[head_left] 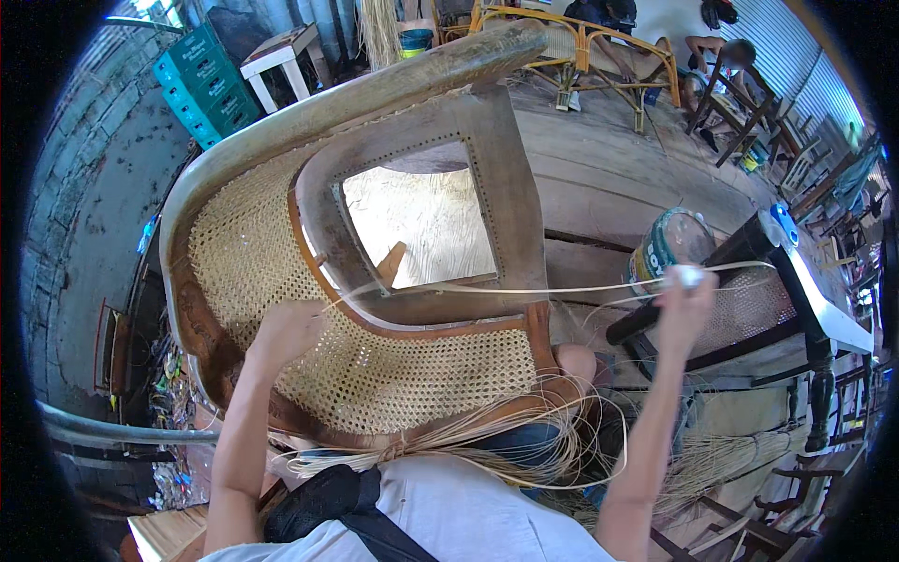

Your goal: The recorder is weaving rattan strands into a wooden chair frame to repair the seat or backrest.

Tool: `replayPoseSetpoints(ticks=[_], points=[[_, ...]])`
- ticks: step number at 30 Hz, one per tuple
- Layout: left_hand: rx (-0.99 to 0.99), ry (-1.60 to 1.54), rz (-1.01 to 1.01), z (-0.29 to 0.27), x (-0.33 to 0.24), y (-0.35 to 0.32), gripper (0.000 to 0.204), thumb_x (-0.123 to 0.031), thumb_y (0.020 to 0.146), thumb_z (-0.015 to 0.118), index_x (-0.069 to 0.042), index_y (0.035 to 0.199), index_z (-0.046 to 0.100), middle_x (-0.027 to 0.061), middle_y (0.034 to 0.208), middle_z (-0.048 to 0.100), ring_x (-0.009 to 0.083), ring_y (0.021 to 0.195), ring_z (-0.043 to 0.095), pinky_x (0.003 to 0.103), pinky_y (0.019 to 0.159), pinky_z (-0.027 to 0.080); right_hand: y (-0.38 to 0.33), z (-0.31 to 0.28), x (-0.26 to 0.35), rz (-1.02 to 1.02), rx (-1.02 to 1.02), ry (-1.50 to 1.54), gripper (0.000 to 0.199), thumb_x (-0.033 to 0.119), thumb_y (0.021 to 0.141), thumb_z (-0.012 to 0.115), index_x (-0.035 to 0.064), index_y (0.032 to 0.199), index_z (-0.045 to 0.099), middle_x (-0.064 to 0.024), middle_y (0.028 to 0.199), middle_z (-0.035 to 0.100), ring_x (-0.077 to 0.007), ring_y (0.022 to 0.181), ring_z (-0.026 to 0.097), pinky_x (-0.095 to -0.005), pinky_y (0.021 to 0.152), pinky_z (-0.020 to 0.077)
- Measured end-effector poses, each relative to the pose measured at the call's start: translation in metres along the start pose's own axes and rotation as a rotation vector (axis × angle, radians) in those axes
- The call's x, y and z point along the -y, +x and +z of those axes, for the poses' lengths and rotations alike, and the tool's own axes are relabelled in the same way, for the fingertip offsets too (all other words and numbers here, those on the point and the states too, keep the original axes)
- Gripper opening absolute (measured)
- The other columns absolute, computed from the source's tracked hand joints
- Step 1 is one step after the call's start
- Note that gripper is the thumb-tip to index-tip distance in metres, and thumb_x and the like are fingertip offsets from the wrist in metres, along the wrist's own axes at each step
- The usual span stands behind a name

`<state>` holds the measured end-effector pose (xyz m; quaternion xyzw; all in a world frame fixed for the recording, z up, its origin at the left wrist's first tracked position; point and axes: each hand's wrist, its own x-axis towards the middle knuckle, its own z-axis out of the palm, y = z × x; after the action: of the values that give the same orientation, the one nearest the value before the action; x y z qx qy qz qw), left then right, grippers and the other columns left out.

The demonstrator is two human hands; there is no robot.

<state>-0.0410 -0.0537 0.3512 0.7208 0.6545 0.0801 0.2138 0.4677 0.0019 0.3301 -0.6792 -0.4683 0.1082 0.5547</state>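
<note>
— Well, where are the fingers?
— The right hand pinches a cane strand, drawn taut from the chair frame. The left hand presses flat, fingers closed, on the woven cane panel.
— And the risk?
— Pulled too hard, the strand could snap or snag in the loose cane bundle.

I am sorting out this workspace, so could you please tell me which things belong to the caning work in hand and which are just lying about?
In use:
- wooden chair frame with woven cane panel
- cane strand, pulled taut by the right hand
- left hand on the weave
- bundle of loose cane on the lap

Lying about:
- tin can
- green crates
- white stool
- rattan chair
- dark chair
</note>
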Motion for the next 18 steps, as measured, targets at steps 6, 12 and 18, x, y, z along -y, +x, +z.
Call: replayPoseSetpoints(ticks=[6,12,18], points=[[-0.028,-0.660,0.292,0.064,-0.121,0.033,0.033,-0.029,0.096,0.052,0.000,0.107,0.064,0.0157,0.095,0.069,0.0301,0.081,0.067,0.034,0.077,0.052,-0.138,0.096,0.102,0.196,0.663,0.746,0.021,0.006,0.087,0.064,0.0016,0.101,0.050,-0.0042,0.079,0.059,-0.0079,0.059,0.056,-0.0206,0.051,0.0470],[0.086,-0.588,0.400,0.057,-0.125,0.018,0.020,-0.018,0.093,0.057,0.001,0.089,0.061,0.0162,0.073,0.061,0.0265,0.063,0.057,0.037,0.062,0.046,-0.092,0.093,0.058,0.137,0.365,0.408,0.021,0.010,0.089,0.064,0.0018,0.101,0.050,-0.0031,0.077,0.058,-0.0061,0.058,0.054,-0.0206,0.049,0.0463],[0.166,-0.288,0.302,0.020,-0.051,-0.009,0.019,-0.019,0.091,0.057,-0.002,0.086,0.061,0.0177,0.074,0.060,0.0310,0.065,0.059,0.037,0.063,0.048,0.003,0.014,-0.032,0.077,0.018,0.044,0.023,0.019,0.086,0.067,0.0022,0.096,0.054,-0.0064,0.076,0.061,-0.0117,0.056,0.056,-0.0266,0.047,0.0458]])
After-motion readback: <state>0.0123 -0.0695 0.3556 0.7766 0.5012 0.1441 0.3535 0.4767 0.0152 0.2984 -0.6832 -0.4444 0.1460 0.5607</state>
